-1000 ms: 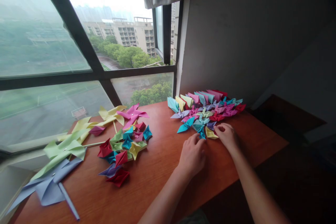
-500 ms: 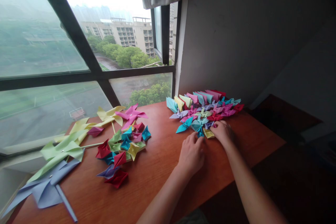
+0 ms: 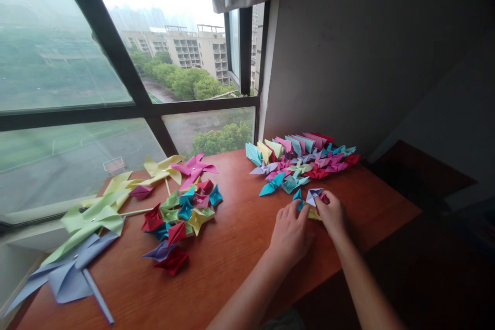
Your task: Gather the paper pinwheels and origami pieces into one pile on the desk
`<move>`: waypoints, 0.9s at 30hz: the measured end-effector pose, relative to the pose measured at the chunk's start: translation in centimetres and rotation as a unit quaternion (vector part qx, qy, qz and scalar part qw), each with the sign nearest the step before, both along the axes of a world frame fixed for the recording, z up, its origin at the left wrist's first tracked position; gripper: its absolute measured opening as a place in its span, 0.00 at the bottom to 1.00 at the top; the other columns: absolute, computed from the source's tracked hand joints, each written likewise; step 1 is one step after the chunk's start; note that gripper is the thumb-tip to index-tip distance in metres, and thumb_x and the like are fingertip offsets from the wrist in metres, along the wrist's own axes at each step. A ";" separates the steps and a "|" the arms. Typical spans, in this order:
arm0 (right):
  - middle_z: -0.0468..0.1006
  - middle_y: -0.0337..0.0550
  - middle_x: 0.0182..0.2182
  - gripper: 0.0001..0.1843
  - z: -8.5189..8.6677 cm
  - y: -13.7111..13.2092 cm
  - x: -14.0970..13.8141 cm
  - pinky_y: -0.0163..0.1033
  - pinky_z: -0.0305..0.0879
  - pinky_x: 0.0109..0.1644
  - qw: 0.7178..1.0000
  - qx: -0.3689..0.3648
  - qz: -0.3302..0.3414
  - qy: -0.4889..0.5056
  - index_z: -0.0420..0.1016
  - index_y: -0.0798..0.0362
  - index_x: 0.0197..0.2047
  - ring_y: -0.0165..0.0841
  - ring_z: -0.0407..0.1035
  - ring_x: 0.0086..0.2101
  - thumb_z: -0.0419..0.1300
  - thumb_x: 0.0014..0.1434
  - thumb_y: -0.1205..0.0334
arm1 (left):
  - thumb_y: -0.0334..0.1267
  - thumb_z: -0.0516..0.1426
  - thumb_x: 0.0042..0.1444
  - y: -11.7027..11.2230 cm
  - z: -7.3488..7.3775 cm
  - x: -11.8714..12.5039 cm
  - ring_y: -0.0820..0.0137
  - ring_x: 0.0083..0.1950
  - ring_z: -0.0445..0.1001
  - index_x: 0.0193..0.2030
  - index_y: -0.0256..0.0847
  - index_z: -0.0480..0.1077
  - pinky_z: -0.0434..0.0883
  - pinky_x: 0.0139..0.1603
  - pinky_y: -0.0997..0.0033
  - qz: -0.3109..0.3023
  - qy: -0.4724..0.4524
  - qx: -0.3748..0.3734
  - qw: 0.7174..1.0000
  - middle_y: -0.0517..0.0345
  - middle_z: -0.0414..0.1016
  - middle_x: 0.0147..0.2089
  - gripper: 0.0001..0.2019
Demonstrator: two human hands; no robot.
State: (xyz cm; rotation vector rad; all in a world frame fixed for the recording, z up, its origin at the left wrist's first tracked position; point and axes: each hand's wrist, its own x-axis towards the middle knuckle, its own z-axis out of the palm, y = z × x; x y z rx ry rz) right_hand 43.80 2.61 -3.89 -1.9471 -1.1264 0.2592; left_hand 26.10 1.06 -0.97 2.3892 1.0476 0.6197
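Over the right part of the table, my left hand (image 3: 291, 233) has its fingers curled round a small blue origami piece (image 3: 298, 198), partly hidden by them. My right hand (image 3: 333, 216) is closed at the edge of a lavender origami piece (image 3: 314, 195), and a bit of magenta paper (image 3: 324, 197) shows by its fingers. Low between both hands, a yellow origami piece (image 3: 314, 214) is partly covered. Just beyond the hands lie a blue paper crane (image 3: 273, 184) and a light teal one (image 3: 295, 182).
Many coloured origami pieces (image 3: 303, 153) stand in rows by the wall. Left of my hands is a cluster of folded paper shapes (image 3: 184, 210). Paper pinwheels (image 3: 93, 220) lie along the window side of the wooden table (image 3: 240, 247).
Both hands have drawn slightly nearer and to the right. The lavender, blue and yellow pieces have come along, leaving a gap from the teal crane.
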 end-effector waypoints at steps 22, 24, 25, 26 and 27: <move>0.80 0.42 0.33 0.07 4.0 0.0 -17.3 0.44 0.77 0.39 0.787 0.159 0.063 0.593 0.78 0.48 0.34 0.38 0.74 0.35 0.64 0.53 0.54 | 0.19 0.51 0.50 -1.3 2.7 -7.5 0.61 0.59 0.71 0.50 0.45 0.71 0.71 0.60 0.60 0.196 -0.277 -0.009 0.941 0.49 0.69 0.57 0.24; 0.79 0.43 0.31 0.07 5.9 1.0 -21.1 0.44 0.76 0.38 0.767 0.143 0.109 0.616 0.78 0.48 0.33 0.38 0.74 0.34 0.66 0.52 0.55 | 0.22 0.51 0.51 -0.9 3.9 -11.1 0.58 0.61 0.68 0.50 0.44 0.71 0.69 0.62 0.54 0.242 -0.248 0.025 0.938 0.48 0.68 0.59 0.22; 0.79 0.43 0.32 0.09 6.8 1.6 -23.1 0.44 0.75 0.37 0.753 0.135 0.140 0.629 0.77 0.49 0.33 0.38 0.73 0.33 0.66 0.51 0.55 | 0.23 0.51 0.52 -0.6 4.5 -13.1 0.57 0.63 0.66 0.51 0.43 0.71 0.66 0.64 0.52 0.256 -0.245 0.031 0.935 0.47 0.66 0.60 0.21; 0.78 0.42 0.31 0.10 7.6 2.4 -25.1 0.43 0.74 0.36 0.739 0.132 0.165 0.640 0.75 0.50 0.34 0.37 0.73 0.32 0.65 0.51 0.54 | 0.24 0.52 0.53 -0.2 5.1 -15.1 0.55 0.65 0.65 0.51 0.42 0.71 0.64 0.66 0.49 0.269 -0.236 0.038 0.933 0.46 0.66 0.61 0.20; 0.78 0.42 0.31 0.12 8.2 3.2 -27.1 0.42 0.73 0.35 0.732 0.127 0.182 0.644 0.74 0.52 0.36 0.36 0.73 0.31 0.65 0.52 0.54 | 0.26 0.52 0.55 0.2 5.6 -17.2 0.56 0.64 0.65 0.50 0.42 0.71 0.64 0.65 0.49 0.290 -0.208 0.057 0.932 0.46 0.66 0.61 0.18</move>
